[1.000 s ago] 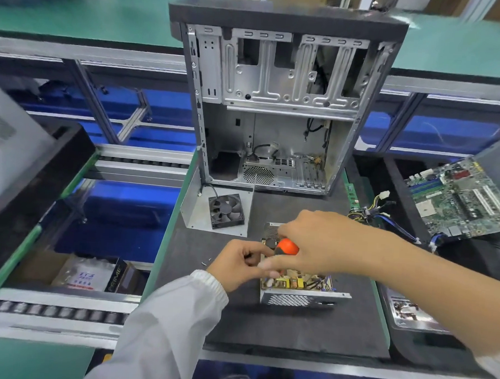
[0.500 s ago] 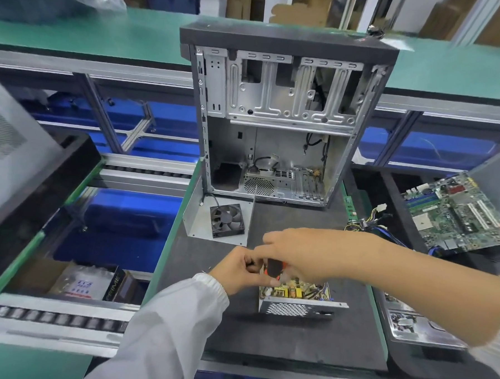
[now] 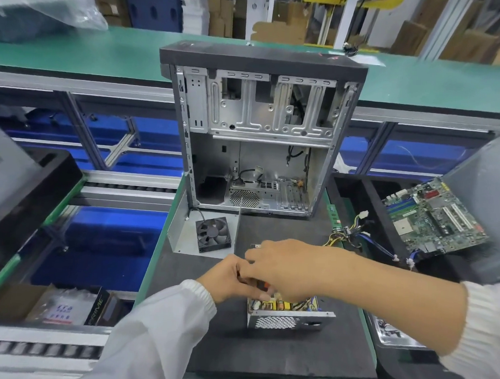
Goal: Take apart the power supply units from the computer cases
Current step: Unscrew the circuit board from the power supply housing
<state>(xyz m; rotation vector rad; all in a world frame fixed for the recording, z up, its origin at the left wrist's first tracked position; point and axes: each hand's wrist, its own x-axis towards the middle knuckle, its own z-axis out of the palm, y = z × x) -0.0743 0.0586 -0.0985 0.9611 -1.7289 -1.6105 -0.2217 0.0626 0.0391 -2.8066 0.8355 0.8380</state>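
Observation:
An opened power supply unit [image 3: 288, 319] lies on the black mat [image 3: 278, 353] in front of me, its circuit board showing and its perforated metal wall facing me. My right hand [image 3: 285, 266] hovers over its far end with fingers curled round an orange-handled screwdriver [image 3: 264, 285], mostly hidden. My left hand [image 3: 229, 278] sits at the unit's left edge, fingers curled and pinching at the same spot; what it pinches is hidden. An empty computer case [image 3: 257, 131] stands upright behind the unit, its side open.
A black fan [image 3: 213, 235] lies on a metal cover plate [image 3: 180, 232] left of the unit. A cable bundle [image 3: 348, 232] and a motherboard [image 3: 432, 216] in a black tray lie to the right. Roller conveyors run at left, with boxes below.
The camera has tilted up, showing more of the case and the bench behind. Both hands stay on the unit's far left; the screwdriver's orange handle is now mostly covered by my right hand.

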